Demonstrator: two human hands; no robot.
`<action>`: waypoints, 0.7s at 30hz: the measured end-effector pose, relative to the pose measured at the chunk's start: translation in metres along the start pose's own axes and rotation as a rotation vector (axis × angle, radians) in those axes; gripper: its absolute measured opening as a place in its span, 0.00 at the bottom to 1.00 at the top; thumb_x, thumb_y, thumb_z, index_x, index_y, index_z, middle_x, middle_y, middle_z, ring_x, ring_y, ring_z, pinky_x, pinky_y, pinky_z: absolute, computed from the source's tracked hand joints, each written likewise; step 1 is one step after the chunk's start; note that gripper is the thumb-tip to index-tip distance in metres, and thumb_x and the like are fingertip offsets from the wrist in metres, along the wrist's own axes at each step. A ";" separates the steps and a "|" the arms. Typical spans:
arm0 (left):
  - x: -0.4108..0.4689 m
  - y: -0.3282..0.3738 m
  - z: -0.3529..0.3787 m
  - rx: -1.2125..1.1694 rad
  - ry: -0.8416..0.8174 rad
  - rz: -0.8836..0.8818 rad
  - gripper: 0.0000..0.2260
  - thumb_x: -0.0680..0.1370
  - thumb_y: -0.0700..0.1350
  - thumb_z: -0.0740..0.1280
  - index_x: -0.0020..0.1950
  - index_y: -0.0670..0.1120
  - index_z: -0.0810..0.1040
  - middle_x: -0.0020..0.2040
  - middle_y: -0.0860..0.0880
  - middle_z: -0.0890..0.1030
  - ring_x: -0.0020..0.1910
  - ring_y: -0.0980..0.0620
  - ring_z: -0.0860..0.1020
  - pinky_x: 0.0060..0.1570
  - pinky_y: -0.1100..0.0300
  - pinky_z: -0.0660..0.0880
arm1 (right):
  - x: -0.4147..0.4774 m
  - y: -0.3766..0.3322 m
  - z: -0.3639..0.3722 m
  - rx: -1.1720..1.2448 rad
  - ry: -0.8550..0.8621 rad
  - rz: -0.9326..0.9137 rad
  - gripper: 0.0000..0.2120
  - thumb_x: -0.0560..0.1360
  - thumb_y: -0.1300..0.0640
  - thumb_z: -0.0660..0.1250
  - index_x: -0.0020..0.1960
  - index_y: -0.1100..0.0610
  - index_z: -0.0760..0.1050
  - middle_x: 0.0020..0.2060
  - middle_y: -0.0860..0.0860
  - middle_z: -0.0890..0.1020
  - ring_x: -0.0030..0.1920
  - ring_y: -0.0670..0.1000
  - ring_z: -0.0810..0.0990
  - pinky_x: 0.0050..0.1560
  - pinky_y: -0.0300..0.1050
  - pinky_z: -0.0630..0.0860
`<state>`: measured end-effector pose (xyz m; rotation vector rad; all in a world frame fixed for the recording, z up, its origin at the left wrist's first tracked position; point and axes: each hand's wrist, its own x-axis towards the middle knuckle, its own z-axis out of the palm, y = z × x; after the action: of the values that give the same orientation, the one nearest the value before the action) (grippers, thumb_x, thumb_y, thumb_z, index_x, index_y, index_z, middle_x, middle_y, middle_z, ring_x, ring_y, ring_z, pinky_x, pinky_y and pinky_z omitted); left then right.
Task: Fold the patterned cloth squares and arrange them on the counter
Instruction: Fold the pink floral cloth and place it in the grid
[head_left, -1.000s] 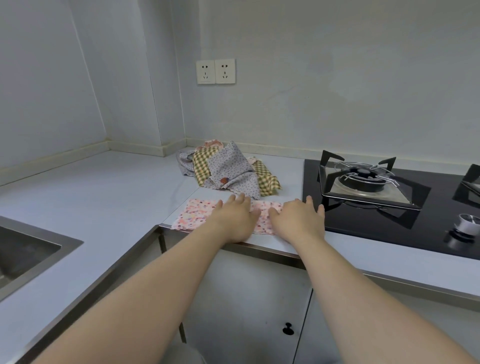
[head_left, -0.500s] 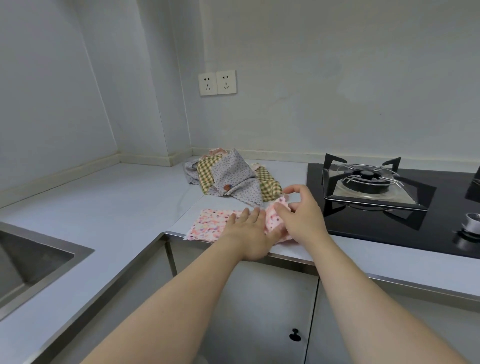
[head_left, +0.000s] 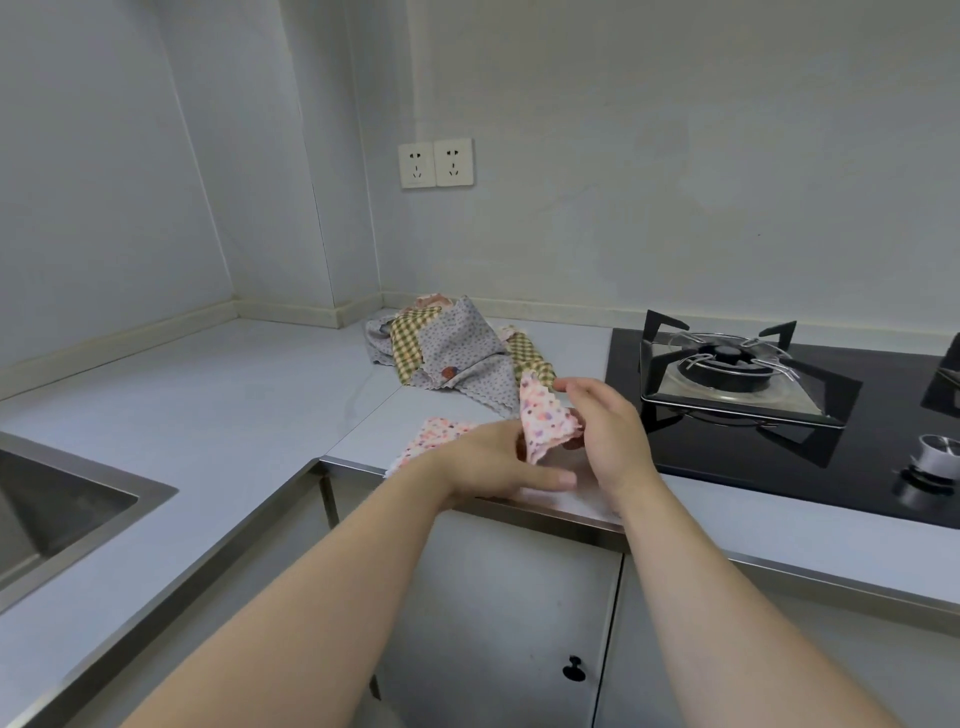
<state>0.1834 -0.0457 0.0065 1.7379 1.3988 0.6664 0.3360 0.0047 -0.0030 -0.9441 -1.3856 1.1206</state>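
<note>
Now pink cloth (head_left: 543, 421) between both hands (head_left: 483, 462) (head_left: 608, 431)

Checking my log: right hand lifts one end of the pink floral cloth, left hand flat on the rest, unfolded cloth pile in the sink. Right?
No: the head view shows the pile of grey dotted and checked cloths on the pale counter, not in the steel sink. The rest holds: right hand lifting the pink floral cloth, left hand flat on it.

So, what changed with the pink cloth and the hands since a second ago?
The right hand has pinched the right end of the pink cloth and lifted it up and leftward, starting a fold. The left hand still lies flat on the other half. The pile of cloths has not moved.
</note>
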 end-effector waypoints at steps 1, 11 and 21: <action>-0.002 -0.004 -0.006 -0.201 -0.003 0.008 0.24 0.74 0.52 0.77 0.68 0.49 0.75 0.58 0.50 0.82 0.55 0.52 0.81 0.57 0.57 0.78 | 0.000 0.000 0.000 -0.024 -0.023 0.001 0.10 0.81 0.57 0.64 0.49 0.50 0.84 0.49 0.46 0.85 0.50 0.48 0.83 0.43 0.40 0.75; -0.002 -0.013 -0.020 -0.889 0.367 -0.105 0.25 0.83 0.56 0.64 0.72 0.40 0.70 0.63 0.41 0.80 0.61 0.48 0.80 0.66 0.54 0.73 | 0.001 0.004 0.005 -0.328 -0.309 0.059 0.13 0.71 0.57 0.67 0.50 0.43 0.83 0.45 0.44 0.88 0.47 0.49 0.86 0.58 0.59 0.81; 0.014 -0.009 -0.019 -0.934 0.553 -0.300 0.10 0.76 0.34 0.73 0.55 0.31 0.80 0.47 0.35 0.85 0.44 0.41 0.86 0.41 0.53 0.84 | 0.004 0.012 0.002 -0.403 -0.399 0.002 0.34 0.72 0.72 0.63 0.69 0.41 0.76 0.46 0.42 0.88 0.56 0.43 0.83 0.61 0.48 0.79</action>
<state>0.1669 -0.0269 0.0082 0.6142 1.3161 1.4077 0.3327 0.0111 -0.0141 -1.0372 -1.9881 1.0898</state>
